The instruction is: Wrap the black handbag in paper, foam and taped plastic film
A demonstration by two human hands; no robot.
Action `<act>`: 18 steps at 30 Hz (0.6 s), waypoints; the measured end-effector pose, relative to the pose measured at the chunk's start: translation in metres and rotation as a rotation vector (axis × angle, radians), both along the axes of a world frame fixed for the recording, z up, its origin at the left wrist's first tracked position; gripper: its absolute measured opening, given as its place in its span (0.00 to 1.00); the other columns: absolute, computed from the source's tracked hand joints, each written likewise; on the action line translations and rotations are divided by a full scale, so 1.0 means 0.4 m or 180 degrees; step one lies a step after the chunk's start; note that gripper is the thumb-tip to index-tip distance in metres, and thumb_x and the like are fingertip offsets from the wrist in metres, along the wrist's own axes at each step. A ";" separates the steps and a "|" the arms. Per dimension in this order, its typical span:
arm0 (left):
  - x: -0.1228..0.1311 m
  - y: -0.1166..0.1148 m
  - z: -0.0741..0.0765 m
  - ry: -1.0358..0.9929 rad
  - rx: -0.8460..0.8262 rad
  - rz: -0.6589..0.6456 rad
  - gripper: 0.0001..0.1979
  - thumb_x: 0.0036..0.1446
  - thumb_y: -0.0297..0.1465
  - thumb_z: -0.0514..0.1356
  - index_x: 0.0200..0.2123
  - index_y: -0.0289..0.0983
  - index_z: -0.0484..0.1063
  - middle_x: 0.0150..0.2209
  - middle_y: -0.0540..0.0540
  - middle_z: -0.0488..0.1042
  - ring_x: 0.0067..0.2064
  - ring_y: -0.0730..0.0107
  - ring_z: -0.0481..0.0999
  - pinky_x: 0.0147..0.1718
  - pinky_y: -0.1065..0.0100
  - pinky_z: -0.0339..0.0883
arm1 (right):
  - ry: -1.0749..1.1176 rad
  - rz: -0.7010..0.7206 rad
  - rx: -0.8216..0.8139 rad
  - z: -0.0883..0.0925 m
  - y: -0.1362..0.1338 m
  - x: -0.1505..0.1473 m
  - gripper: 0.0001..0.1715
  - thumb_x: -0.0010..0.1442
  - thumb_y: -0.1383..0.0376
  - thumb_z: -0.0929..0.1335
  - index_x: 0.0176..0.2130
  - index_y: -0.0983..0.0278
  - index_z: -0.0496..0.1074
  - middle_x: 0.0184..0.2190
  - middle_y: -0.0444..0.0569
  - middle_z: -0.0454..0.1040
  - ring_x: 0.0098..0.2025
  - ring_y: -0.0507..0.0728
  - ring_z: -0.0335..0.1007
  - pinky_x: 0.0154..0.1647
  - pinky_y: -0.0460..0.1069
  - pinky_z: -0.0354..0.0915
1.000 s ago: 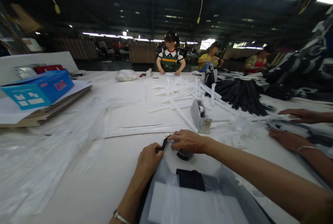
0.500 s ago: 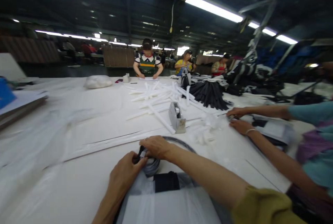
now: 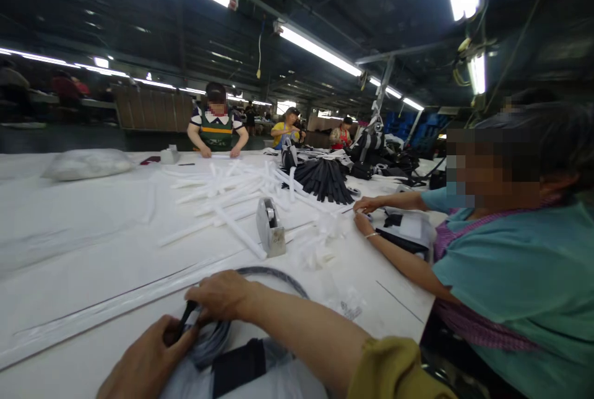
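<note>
In front of me lies a bag point(image 3: 283, 377) with translucent plastic over it and a black patch point(image 3: 239, 365) across its top. A coiled grey strap point(image 3: 211, 343) is bunched at its far end, and a longer loop of strap point(image 3: 273, 275) arches behind. My left hand point(image 3: 151, 356) pinches a short black strap end point(image 3: 187, 312) between thumb and fingers. From the other side, my right hand point(image 3: 225, 294) is closed on the same strap, its fingertips curled over the top. The exact grip under the right fingers is hidden.
A metal tape dispenser point(image 3: 270, 226) stands beyond my right hand, near white tubes point(image 3: 232, 201) and crumpled plastic point(image 3: 320, 241). Black straps point(image 3: 322, 179) are fanned out farther back. At right a co-worker point(image 3: 515, 257) handles a similar bag point(image 3: 406, 229). Another person point(image 3: 216, 124) works opposite.
The view has swung right, so things sit farther left and the co-worker shows more fully. Both hands stay closed on the strap at the bag's far end.
</note>
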State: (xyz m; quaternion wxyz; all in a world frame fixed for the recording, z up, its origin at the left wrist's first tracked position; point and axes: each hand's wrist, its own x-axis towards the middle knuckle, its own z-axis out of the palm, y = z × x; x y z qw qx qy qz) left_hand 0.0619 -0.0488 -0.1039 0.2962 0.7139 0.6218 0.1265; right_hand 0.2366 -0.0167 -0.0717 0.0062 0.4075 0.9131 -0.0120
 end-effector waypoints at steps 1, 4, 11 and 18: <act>0.003 -0.005 0.009 0.0042 -0.0077 0.0000 0.20 0.51 0.52 0.53 0.31 0.42 0.70 0.32 0.46 0.79 0.40 0.52 0.78 0.39 0.60 0.67 | -0.0001 0.0000 0.0010 -0.001 0.001 -0.001 0.22 0.61 0.51 0.67 0.49 0.60 0.68 0.44 0.51 0.78 0.44 0.62 0.76 0.34 0.50 0.70; 0.011 -0.016 0.028 0.0189 -0.0179 0.0065 0.19 0.53 0.49 0.50 0.34 0.41 0.68 0.35 0.45 0.79 0.42 0.53 0.77 0.41 0.60 0.65 | -0.0038 -0.0006 0.0010 0.000 0.000 -0.003 0.25 0.61 0.50 0.67 0.53 0.59 0.67 0.45 0.51 0.77 0.44 0.62 0.76 0.34 0.51 0.71; 0.012 -0.024 0.023 0.0224 -0.0113 0.0082 0.15 0.55 0.46 0.50 0.33 0.41 0.66 0.36 0.44 0.78 0.42 0.54 0.77 0.40 0.61 0.63 | -0.0181 0.0438 0.0685 -0.001 0.013 -0.007 0.17 0.61 0.50 0.66 0.46 0.54 0.73 0.45 0.49 0.73 0.44 0.62 0.71 0.36 0.54 0.70; 0.015 -0.023 0.024 0.0211 -0.0089 0.0065 0.15 0.55 0.46 0.50 0.33 0.42 0.66 0.35 0.45 0.78 0.41 0.55 0.77 0.40 0.61 0.63 | -0.0386 0.0779 0.0524 0.005 0.050 -0.015 0.08 0.61 0.59 0.67 0.41 0.56 0.72 0.43 0.45 0.73 0.43 0.60 0.69 0.39 0.55 0.69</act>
